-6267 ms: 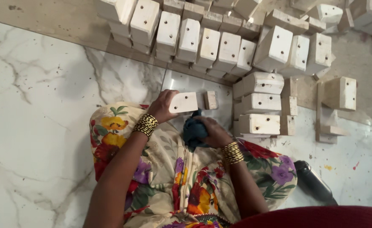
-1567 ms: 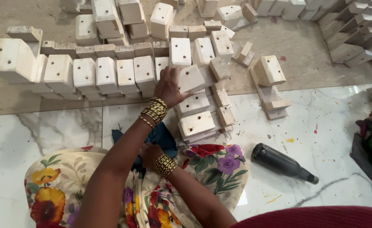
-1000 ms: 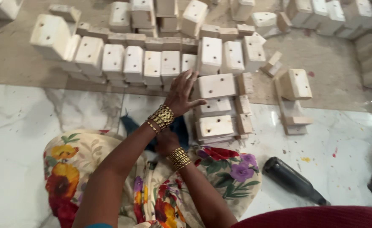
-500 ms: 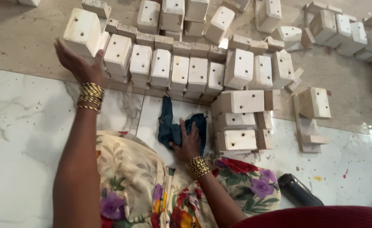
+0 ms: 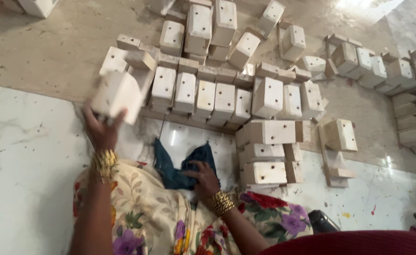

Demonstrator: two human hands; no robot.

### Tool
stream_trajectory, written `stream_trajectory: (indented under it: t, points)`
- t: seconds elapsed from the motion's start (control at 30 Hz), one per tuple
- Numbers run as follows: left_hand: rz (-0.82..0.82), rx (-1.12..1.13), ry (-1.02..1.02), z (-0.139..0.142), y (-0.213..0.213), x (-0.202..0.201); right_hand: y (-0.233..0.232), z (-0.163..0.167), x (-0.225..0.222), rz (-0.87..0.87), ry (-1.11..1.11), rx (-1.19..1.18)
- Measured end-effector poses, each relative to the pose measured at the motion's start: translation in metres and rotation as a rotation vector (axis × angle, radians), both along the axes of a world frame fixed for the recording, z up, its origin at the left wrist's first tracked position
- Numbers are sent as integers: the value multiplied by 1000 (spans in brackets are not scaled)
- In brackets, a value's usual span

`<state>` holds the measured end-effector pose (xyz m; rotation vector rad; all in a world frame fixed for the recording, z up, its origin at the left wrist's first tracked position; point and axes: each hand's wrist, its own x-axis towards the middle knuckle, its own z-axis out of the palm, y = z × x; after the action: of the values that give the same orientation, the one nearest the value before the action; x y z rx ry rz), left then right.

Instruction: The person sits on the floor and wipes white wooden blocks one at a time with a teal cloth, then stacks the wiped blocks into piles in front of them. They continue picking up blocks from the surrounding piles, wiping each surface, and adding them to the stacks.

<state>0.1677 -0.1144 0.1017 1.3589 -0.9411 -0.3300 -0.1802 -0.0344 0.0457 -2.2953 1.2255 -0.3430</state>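
You have one view only, from the camera on your head. It looks steeply down and a little forward over your lap to the floor (image 5: 24, 189). Your left hand (image 5: 101, 132) and right hand (image 5: 204, 175) sit in the lower half, close to the lens. The rows of blocks (image 5: 212, 97) fill the upper half, farther off. No second view shares the scene.

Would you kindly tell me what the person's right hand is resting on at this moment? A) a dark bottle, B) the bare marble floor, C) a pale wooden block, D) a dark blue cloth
D: the right hand lies on the crumpled dark blue cloth in front of the lap, while the left hand lifts a pale wooden block.
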Motion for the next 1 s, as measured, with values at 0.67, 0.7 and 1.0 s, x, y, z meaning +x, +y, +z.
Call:
stream_trajectory:
  t: [0.67,0.7,1.0]
  points:
    - [-648,176,-447,-43,76,-72,45,31,-64,-429,-303,-255]
    - [-664,212,-428,-48,71,-73,45,31,-61,-429,-286,-261]
    - [-588,490,-661,-74,45,-74,3,77,-39,-514,-405,-521]
